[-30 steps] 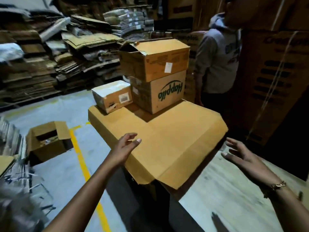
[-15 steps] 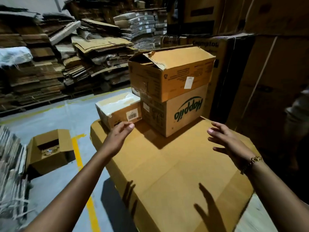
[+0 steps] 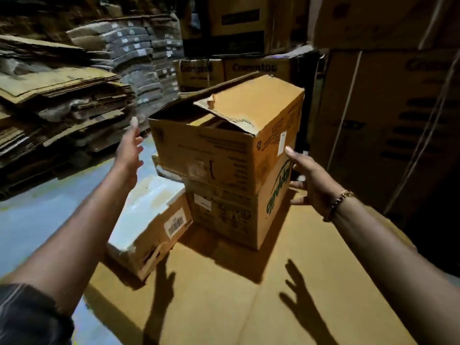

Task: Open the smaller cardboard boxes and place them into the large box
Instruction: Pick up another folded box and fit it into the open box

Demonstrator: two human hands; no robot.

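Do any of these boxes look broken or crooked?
Yes. The top box has a torn, ragged flap left half open, and it sits off-centre, sticking out leftward past the green-lettered box beneath. The small box has a scuffed, peeling top.

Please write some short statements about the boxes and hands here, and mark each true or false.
1. The top box of the stack has a torn, partly open flap. True.
2. The left hand grips the small box. False: it hovers beside the top box, fingers straight, holding nothing.
3. The right hand has a bracelet at its wrist. True.
4. The small box sits on top of the stack. False: it lies beside the lower box, on the large box.
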